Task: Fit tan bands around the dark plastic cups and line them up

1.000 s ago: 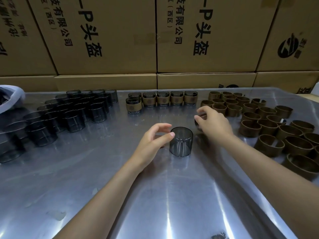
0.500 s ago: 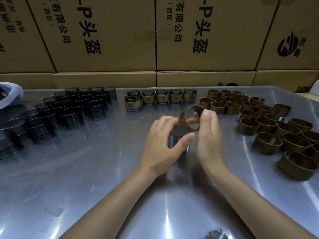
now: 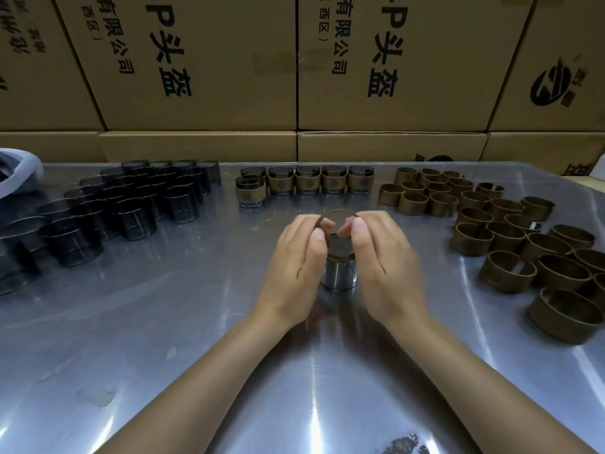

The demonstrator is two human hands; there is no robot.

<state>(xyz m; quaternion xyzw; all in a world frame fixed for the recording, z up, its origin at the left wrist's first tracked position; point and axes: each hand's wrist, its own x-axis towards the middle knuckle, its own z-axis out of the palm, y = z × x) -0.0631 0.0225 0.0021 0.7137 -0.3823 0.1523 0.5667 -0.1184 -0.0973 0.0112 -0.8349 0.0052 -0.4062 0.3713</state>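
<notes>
Carefully, the left hand (image 3: 296, 257) and right hand (image 3: 381, 257) are pinching a tan band (image 3: 334, 213) over the dark cup (image 3: 339, 270) at table centre; keeping it level should be helping it slide down evenly.

This looks like a small factory or packing workshop. Big printed cardboard cartons (image 3: 196, 60) stand stacked behind a steel bench (image 3: 163, 322), where many identical dark cups (image 3: 137, 221) and tan bands (image 3: 504, 237) lie sorted in batches.

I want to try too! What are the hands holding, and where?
Both hands, left and right, pinch a tan band by its opposite sides, over a dark cup.
</notes>
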